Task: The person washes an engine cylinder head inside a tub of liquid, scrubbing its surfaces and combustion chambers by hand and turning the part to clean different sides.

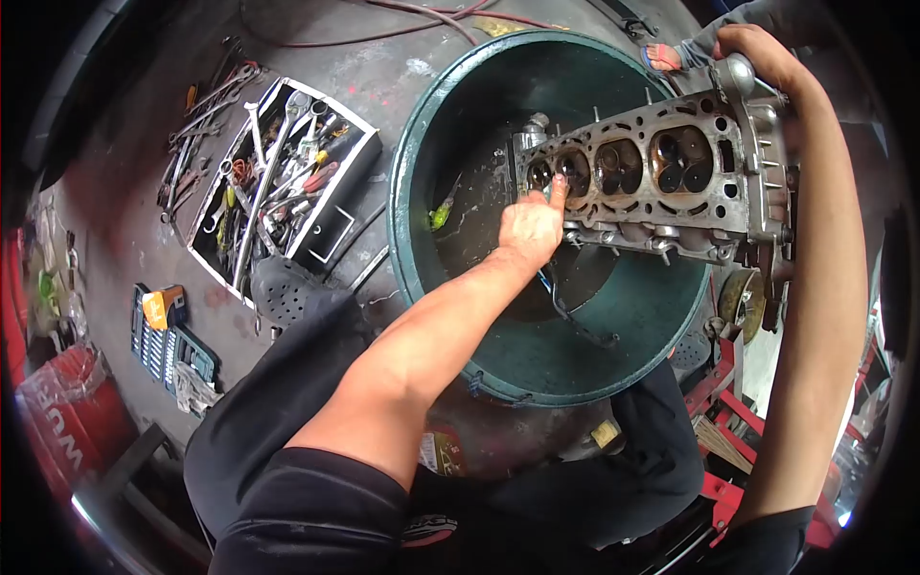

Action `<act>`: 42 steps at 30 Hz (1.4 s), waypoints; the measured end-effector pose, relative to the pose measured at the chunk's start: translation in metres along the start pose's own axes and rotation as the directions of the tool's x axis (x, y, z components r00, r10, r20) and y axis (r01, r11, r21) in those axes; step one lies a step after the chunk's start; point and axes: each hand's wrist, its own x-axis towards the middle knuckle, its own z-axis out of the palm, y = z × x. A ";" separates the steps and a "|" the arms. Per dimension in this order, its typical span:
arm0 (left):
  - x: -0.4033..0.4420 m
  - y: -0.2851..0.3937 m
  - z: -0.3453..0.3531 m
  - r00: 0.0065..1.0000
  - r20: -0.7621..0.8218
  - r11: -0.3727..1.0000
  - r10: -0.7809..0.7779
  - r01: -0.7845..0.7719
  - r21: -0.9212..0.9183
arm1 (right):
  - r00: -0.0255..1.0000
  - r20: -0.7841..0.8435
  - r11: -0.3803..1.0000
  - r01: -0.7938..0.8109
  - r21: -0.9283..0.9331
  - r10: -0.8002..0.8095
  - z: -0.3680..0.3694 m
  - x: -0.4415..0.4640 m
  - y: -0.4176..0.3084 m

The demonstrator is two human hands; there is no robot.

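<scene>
An engine cylinder head [637, 165] is tilted over a green round tub [410, 206], its combustion chambers and valves facing me. My right hand [757, 53] grips its far right end from above; the fingertips are partly hidden behind the metal. With the index finger stretched out and the other fingers bent, my left hand [532, 225] points at a chamber near the left end. That fingertip is at or on the metal; I cannot tell whether it presses. Dark liquid [479, 230] covers the tub floor, where a hose-like piece [575, 324] lies.
A toolbox [350, 120] full of wrenches and screwdrivers stands left of the tub, with loose wrenches [196, 134] beyond it. A socket set [158, 350] lies nearer. Another person's foot [661, 57] is behind the tub. Red metal frames [719, 383] stand at right.
</scene>
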 end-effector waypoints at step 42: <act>0.017 -0.011 -0.028 0.998 0.051 0.998 -0.046 0.044 0.048 | 0.992 0.072 0.966 -0.113 0.234 0.099 -0.007 0.013 0.017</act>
